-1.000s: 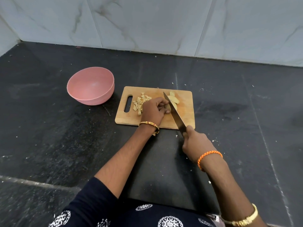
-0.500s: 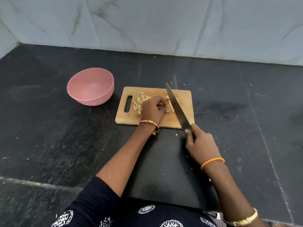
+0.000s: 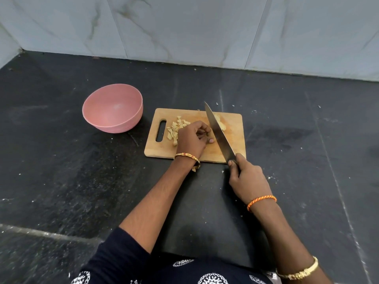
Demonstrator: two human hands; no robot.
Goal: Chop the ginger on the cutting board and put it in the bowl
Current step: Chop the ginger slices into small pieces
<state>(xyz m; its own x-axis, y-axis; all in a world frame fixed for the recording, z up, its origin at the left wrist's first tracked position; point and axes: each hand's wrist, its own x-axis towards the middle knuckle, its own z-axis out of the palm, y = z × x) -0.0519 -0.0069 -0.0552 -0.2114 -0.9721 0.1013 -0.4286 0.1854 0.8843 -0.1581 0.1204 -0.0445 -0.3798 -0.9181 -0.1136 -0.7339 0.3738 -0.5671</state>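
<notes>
- Right hand (image 3: 247, 182) is wrapped round the handle of a knife (image 3: 219, 133); the handle itself is hidden inside the fist, the blade runs up and away across the cutting board (image 3: 233, 144), tip raised near the far edge
- Left hand (image 3: 193, 138) is curled on the board just left of the blade, fingertips tucked; whether a ginger piece is pinned under it cannot be told
- Uncut ginger (image 3: 221, 124) is seen as pale slabs just right of the blade; a heap of chopped pieces (image 3: 176, 128) lies left of the left hand, near the board's handle slot
- Pink bowl (image 3: 112, 108) is noted left of the board, apart from it, with nothing visible inside
- Step judged: chopping part done; transfer to the bowl not yet begun
- Next move judged to call for the blade to be brought down on the remaining slabs with the left fingertips kept clear of the edge
- Dark stone counter (image 3: 61, 171) is flecked with pale crumbs; grey marbled wall tiles (image 3: 184, 27) are seen behind
</notes>
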